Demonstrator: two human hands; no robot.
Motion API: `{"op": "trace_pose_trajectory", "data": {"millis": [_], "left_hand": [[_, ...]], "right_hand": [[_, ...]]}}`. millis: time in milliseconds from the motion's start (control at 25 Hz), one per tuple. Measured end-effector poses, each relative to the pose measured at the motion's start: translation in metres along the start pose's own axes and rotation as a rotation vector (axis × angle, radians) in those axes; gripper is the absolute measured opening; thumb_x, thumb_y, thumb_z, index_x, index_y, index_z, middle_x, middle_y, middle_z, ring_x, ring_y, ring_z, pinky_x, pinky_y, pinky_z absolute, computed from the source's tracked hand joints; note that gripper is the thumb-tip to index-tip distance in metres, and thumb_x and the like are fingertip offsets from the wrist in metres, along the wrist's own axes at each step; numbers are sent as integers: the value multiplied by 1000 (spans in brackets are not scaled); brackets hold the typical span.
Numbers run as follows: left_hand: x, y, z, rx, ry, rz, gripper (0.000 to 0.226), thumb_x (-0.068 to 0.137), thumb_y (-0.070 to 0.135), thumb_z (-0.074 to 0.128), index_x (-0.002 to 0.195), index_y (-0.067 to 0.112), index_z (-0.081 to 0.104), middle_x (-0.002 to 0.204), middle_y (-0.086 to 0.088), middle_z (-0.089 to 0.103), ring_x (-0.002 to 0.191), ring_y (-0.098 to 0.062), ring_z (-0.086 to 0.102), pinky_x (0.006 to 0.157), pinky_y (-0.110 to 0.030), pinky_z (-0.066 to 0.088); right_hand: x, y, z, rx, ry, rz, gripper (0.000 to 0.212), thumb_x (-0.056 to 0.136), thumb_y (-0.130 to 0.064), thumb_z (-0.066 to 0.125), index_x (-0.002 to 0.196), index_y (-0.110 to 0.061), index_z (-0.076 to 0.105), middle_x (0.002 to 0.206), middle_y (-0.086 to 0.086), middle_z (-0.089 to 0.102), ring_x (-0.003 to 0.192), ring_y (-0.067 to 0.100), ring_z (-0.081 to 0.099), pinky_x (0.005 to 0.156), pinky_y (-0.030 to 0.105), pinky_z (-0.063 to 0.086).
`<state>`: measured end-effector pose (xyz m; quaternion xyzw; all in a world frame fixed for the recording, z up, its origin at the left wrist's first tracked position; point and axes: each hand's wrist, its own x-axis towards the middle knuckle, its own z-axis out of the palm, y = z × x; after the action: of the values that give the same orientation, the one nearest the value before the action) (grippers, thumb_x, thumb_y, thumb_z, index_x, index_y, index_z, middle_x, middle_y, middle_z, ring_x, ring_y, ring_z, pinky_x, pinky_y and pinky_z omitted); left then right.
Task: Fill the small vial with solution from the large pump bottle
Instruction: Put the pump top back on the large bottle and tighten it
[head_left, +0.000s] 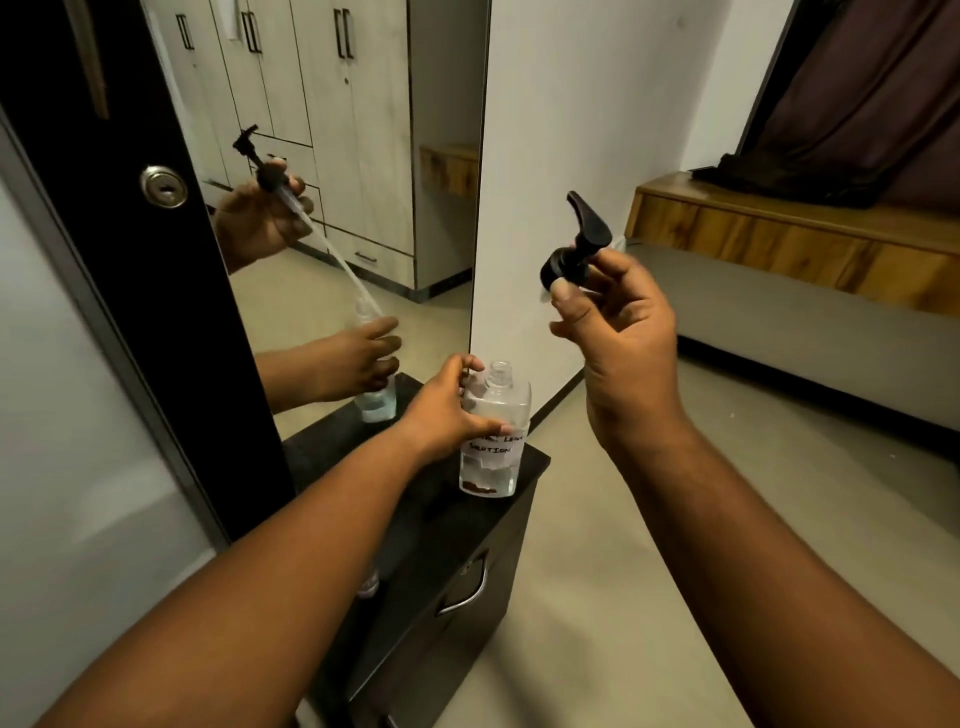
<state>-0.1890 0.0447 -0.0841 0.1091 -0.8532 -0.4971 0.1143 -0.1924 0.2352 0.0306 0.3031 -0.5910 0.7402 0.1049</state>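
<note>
Head view: pump head (574, 249) pinched in right-hand fingers (566, 301), prob. clear of bottle (493, 441).

- You have one view only, worn on the head, looking forward and steeply down along both forearms.
- It sits close: the left hand (447, 410) lies near centre, the right hand (618, 332) toward 2 o'clock.
- A mirror (332, 208) at 11 o'clock returns a second angle on both hands.
- The wide lens bends edges.
</note>
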Motion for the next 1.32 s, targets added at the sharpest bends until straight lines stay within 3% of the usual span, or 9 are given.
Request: {"op": "trace_pose_trajectory", "data": {"millis": [160, 440, 680, 880, 1080, 1160, 1320], "left_hand": [[-27, 15, -8, -96, 17, 19, 85, 62, 36, 94, 135, 29, 51, 128, 7, 65, 114, -16, 65, 92, -40, 60], [-117, 82, -50, -133, 56, 126, 75, 49, 52, 94, 112, 53, 55, 121, 14, 67, 112, -10, 65, 89, -35, 61], [-187, 126, -74, -66, 108, 209, 80, 58, 40, 95, 128, 38, 57, 121, 12, 66, 111, -11, 63, 90, -38, 60], [-233, 164, -93, -86, 133, 271, 81, 53, 47, 93, 125, 39, 56, 119, 15, 66, 108, -7, 63, 80, -25, 58], [-273, 199, -100, -150, 79, 300, 69, 63, 34, 93, 121, 36, 55, 119, 7, 68, 105, -15, 69, 78, -28, 58], [-287, 209, -98, -263, 15, 276, 72, 62, 33, 92, 123, 30, 52, 120, -2, 69, 100, -18, 74, 76, -30, 60], [-307, 220, -96, -411, -74, 215, 85, 59, 36, 90, 130, 24, 46, 124, -14, 68, 100, -29, 75, 78, -39, 61]], "right_hand": [[-6, -33, 0, 41, 0, -66, 26, 86, -26, 73, 108, -37, 64, 108, -7, 72, 104, 18, 68, 87, 41, 58], [-19, -150, 1, 150, -6, -266, 24, 90, -17, 70, 110, -28, 63, 106, -6, 72, 104, 20, 67, 87, 39, 55], [-54, -228, 7, 139, -80, -336, 20, 92, -20, 70, 109, -28, 63, 110, 4, 72, 105, 24, 67, 85, 40, 56], [-67, -277, 11, 148, -86, -318, 15, 91, -24, 71, 103, -31, 66, 102, -2, 73, 92, 12, 68, 74, 23, 53], [-74, -298, 15, -38, -204, -235, 18, 93, -28, 68, 110, -25, 69, 99, -4, 72, 80, -3, 63, 65, 13, 49], [-84, -286, 18, -150, -315, -130, 19, 93, -28, 68, 110, -21, 69, 95, -5, 70, 78, -2, 62, 63, 14, 47], [-100, -257, 20, -119, -470, 61, 17, 91, -30, 70, 100, -16, 69, 95, 3, 72, 88, 19, 68, 72, 29, 53]]}}
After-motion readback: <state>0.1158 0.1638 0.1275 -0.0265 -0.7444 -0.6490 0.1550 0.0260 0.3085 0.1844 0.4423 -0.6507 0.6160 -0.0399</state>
